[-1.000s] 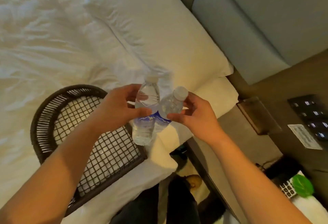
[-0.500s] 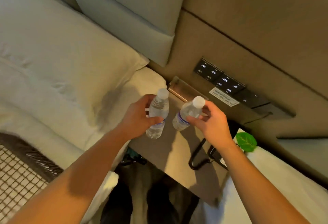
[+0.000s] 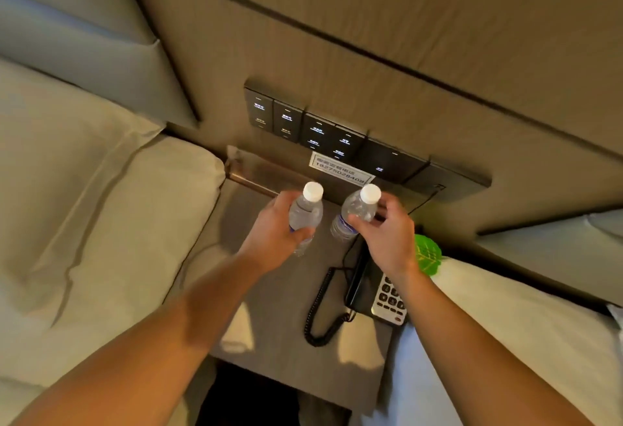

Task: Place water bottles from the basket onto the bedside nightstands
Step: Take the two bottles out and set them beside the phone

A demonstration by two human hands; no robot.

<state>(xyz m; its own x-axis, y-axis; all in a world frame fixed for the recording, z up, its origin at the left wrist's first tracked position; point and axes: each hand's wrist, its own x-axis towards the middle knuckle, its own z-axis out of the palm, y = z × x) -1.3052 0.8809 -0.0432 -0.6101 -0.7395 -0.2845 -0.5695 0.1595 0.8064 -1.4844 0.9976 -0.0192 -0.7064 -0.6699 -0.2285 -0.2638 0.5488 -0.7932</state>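
Observation:
Two clear water bottles with white caps are over the back of the grey nightstand [image 3: 269,294]. My left hand [image 3: 274,230] grips the left bottle [image 3: 306,211] around its body, roughly upright. My right hand [image 3: 387,236] holds the right bottle [image 3: 354,214] near its shoulder, tilted to the left. I cannot tell whether either bottle's base touches the nightstand top. The basket is out of view.
A black telephone [image 3: 377,290] with a coiled cord [image 3: 320,311] fills the nightstand's right side. A green leaf-shaped item [image 3: 426,253] lies on the right bed. A dark switch panel [image 3: 337,139] with a white label is on the wall. A pillow [image 3: 101,223] lies to the left.
Both hands have carried the bottles from above the basket on the bed over to the nightstand and farther toward the wall. The view has swung right; the basket has left it.

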